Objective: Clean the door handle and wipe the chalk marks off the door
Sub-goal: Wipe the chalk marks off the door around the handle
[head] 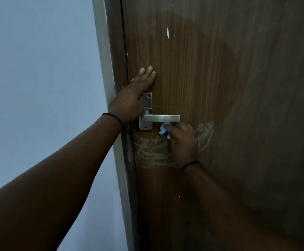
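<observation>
Two bare hands are seen against a brown wood-grain door (229,87), close to its left edge. A brushed-metal lever door handle (161,118) is mounted there on a narrow upright metal backplate (147,104); the lever's long axis is laid horizontally, its free end pointed right, away from the door's left edge, while the plate's long axis is set vertically, with one screw at the top and one at the bottom.

The left hand (135,96) is laid flat on the door just above and left of the backplate, its fingers straight, held together and pointed upward, with nothing gripped; the palm is placed over the seam between the door and the dark frame (116,51). The left forearm is stretched in from the lower left, and a thin black band (113,118) is worn at the wrist.

The right hand (183,142) is held just beneath the lever, fingers curled round a small crumpled white cloth (164,130), which is pressed up against the underside of the lever. A black band (189,165) is worn on this wrist too, and the forearm is brought in from the lower right.

Smeared whitish chalk marks (151,151) are spread over the door below the handle, left and right of the right hand. A pale wall (38,69) is seen beyond the frame.
</observation>
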Tool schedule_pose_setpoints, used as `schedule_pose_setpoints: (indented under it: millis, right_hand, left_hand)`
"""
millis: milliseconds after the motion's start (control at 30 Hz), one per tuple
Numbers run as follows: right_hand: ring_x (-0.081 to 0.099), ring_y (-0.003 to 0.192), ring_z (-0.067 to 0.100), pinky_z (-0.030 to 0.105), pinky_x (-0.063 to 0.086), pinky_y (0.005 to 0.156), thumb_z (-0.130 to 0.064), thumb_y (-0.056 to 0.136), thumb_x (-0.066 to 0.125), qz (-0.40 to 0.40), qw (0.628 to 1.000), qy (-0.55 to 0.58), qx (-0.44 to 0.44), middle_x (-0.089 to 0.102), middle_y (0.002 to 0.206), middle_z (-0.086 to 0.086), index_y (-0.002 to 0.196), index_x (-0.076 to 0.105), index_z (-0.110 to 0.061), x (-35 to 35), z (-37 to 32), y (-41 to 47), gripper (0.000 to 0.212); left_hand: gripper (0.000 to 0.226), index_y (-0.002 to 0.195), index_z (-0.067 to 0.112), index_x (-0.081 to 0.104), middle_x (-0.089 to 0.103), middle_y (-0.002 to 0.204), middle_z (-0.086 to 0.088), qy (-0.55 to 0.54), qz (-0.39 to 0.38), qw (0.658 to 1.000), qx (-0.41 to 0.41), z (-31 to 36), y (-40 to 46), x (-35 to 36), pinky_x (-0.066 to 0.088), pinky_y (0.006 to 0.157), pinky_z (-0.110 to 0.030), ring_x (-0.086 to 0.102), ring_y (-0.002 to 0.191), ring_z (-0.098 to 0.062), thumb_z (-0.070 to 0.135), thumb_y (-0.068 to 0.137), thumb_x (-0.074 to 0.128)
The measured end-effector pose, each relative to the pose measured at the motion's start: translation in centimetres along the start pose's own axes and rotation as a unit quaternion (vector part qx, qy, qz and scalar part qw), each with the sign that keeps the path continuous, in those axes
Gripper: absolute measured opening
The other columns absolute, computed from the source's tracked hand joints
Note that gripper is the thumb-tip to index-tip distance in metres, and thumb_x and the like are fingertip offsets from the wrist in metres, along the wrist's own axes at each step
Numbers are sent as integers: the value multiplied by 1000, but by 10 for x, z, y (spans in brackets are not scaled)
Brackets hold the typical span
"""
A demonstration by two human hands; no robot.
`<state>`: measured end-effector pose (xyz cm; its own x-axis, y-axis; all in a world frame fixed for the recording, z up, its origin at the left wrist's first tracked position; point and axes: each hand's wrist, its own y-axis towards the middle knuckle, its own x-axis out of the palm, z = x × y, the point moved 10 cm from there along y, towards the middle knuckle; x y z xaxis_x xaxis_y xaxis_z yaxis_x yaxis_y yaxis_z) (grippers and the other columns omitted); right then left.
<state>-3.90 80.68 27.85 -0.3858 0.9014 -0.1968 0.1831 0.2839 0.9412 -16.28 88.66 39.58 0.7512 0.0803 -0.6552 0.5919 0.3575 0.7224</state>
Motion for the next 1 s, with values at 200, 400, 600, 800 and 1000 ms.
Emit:
schedule_pose_setpoints:
  millis: [200,400,600,800,1000]
  right_hand:
    - [70,87,12,25,58,77,-2,85,67,89,784,430,438,73,92,3,91,71,-14,41,28,-17,14]
    - [69,98,18,35,56,90,-4,90,62,37,800,403,443,73,101,6,101,69,-9,64,12,-17,15]
    - [71,84,24,41,60,79,3,82,69,104,838,338,415,73,88,14,87,72,0,59,14,-11,7]
    - [69,79,24,36,60,71,-4,87,65,78,892,288,340,69,97,16,91,72,-3,60,15,-11,8]
    - [65,84,12,24,56,79,-2,84,67,48,962,159,219,68,92,7,92,75,-7,39,-6,-6,13]
  left_hand:
    - [30,123,15,65,69,120,-3,79,147,986,-13,8,-24,-35,51,91,-28,64,107,-15,15,96,52]
    - [15,91,10,66,61,90,-6,156,155,972,-77,-2,-33,-28,38,68,-25,53,78,-15,23,92,59]
    - [14,90,12,66,69,93,-6,162,90,972,-142,-15,-31,-15,53,75,-36,63,83,-22,25,92,59]
    - [11,87,15,61,68,89,-5,164,106,971,-134,-19,-30,-12,43,65,-29,61,78,-20,24,93,58]
    - [11,84,15,60,67,85,-4,136,117,972,-153,-25,-33,-11,36,64,-25,54,73,-15,22,93,58]
